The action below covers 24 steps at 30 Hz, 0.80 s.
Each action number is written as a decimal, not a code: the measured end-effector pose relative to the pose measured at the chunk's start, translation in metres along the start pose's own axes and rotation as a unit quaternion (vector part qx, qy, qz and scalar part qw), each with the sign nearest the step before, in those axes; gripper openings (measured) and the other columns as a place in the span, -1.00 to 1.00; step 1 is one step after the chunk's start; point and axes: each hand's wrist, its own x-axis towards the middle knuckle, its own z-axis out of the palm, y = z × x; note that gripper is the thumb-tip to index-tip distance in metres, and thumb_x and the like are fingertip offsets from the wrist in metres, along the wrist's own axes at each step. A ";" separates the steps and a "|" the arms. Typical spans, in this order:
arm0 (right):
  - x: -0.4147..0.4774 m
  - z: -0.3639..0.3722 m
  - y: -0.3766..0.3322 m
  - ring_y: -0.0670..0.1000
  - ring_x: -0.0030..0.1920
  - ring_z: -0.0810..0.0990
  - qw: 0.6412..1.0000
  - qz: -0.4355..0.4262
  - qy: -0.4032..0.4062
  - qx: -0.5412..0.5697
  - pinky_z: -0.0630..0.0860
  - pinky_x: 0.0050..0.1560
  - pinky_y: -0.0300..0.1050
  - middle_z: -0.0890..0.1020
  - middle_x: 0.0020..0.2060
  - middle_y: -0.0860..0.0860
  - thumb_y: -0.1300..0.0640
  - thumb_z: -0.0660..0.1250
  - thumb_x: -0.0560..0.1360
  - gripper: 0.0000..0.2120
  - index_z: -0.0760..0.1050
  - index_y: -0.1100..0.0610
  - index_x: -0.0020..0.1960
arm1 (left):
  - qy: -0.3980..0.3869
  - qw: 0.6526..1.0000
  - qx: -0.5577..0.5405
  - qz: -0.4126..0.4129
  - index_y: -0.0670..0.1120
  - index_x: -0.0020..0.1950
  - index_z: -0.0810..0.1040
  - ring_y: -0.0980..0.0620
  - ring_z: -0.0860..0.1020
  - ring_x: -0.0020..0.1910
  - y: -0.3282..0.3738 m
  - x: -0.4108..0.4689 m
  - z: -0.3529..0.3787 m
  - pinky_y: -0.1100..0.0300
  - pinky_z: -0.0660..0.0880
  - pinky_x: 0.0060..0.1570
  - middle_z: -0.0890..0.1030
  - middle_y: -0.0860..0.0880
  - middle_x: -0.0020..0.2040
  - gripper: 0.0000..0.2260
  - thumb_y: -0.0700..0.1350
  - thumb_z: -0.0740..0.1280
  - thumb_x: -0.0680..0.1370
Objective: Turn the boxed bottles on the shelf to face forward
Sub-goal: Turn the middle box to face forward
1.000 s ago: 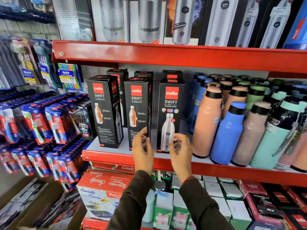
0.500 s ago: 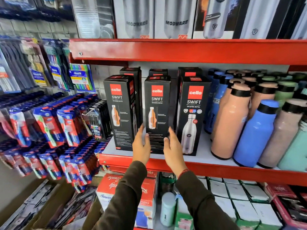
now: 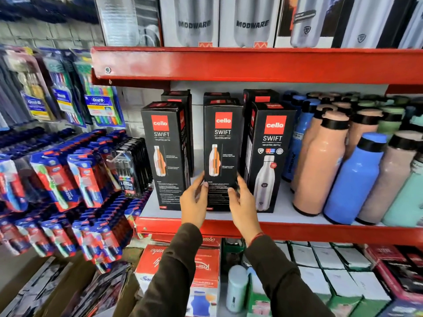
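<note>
Three black Cello Swift bottle boxes stand in the front row of the red shelf (image 3: 297,229). The middle box (image 3: 222,145) shows its orange-bottle panel squarely to me; my left hand (image 3: 194,202) grips its lower left edge and my right hand (image 3: 243,204) its lower right edge. The left box (image 3: 165,154) stands turned slightly, showing its orange-bottle panel and a side. The right box (image 3: 271,156) shows a steel bottle picture and stands a little angled. More black boxes (image 3: 259,97) stand behind them, mostly hidden.
Loose bottles in peach (image 3: 320,161), blue (image 3: 354,179) and mint crowd the shelf to the right. Hanging toothbrush packs (image 3: 68,179) fill the left. An upper red shelf (image 3: 251,65) carries Modware boxes. Below are white boxes and red combo packs (image 3: 206,266).
My hands moved from the right box's base to the middle box and closed on its sides. The middle box now faces me squarely. The view has come closer.
</note>
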 end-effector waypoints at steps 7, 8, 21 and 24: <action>-0.004 -0.002 -0.008 -0.07 0.36 0.51 1.000 -0.007 0.016 -0.014 0.49 0.37 0.05 0.54 0.35 -0.06 0.01 0.45 0.45 -0.30 0.22 -0.03 0.51 | 0.018 0.997 -0.078 -0.014 0.06 0.19 0.64 0.22 0.62 0.14 0.013 -0.005 -0.005 0.04 0.54 0.25 0.68 0.07 0.13 -0.75 0.06 0.29 0.57; -0.004 -0.002 -0.008 -0.08 0.34 0.52 1.000 -0.006 0.017 -0.009 0.50 0.36 0.04 0.55 0.32 -0.06 -0.03 0.48 0.42 -0.26 0.23 -0.03 0.50 | 0.024 0.994 -0.102 -0.026 0.04 0.18 0.65 0.17 0.62 0.15 0.016 -0.007 -0.005 -0.02 0.55 0.24 0.69 0.10 0.10 -0.73 0.08 0.26 0.58; 0.000 -0.003 -0.023 -0.11 0.25 0.57 0.999 -0.011 0.029 -0.012 0.53 0.30 -0.06 0.60 0.23 -0.09 -0.15 0.62 0.20 -0.09 0.29 -0.02 0.43 | 0.055 0.988 -0.145 -0.008 -0.01 0.09 0.68 0.03 0.67 0.10 0.018 -0.022 -0.009 0.07 0.59 0.12 0.71 0.02 0.09 -0.72 0.00 0.18 0.64; 0.006 -0.005 -0.022 -0.08 0.24 0.59 0.999 -0.012 0.025 -0.020 0.55 0.28 -0.01 0.61 0.21 -0.09 -0.17 0.61 0.13 -0.06 0.29 -0.05 0.41 | 0.057 0.992 -0.113 0.009 -0.06 0.28 0.57 0.10 0.57 0.26 0.009 -0.012 -0.011 0.12 0.46 0.30 0.64 -0.02 0.23 -0.72 -0.07 0.17 0.65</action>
